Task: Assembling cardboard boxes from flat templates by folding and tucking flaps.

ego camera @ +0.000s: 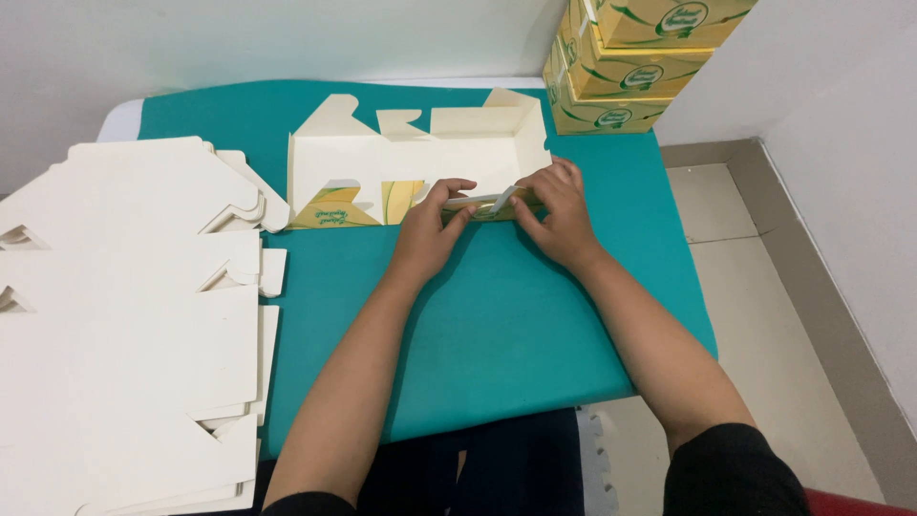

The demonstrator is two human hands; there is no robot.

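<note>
A partly folded cardboard box (420, 158), white inside with yellow and green print outside, lies on the teal table cover (497, 315). Its far and right walls stand up; the near wall is being folded. My left hand (430, 229) pinches the near wall's flap from the left. My right hand (559, 210) presses the same flap at the box's near right corner. Both hands grip the cardboard edge between them.
A large stack of flat white box blanks (124, 315) covers the table's left side. Several finished yellow boxes (621, 67) are stacked at the far right corner against the wall. Tiled floor (764, 315) lies to the right.
</note>
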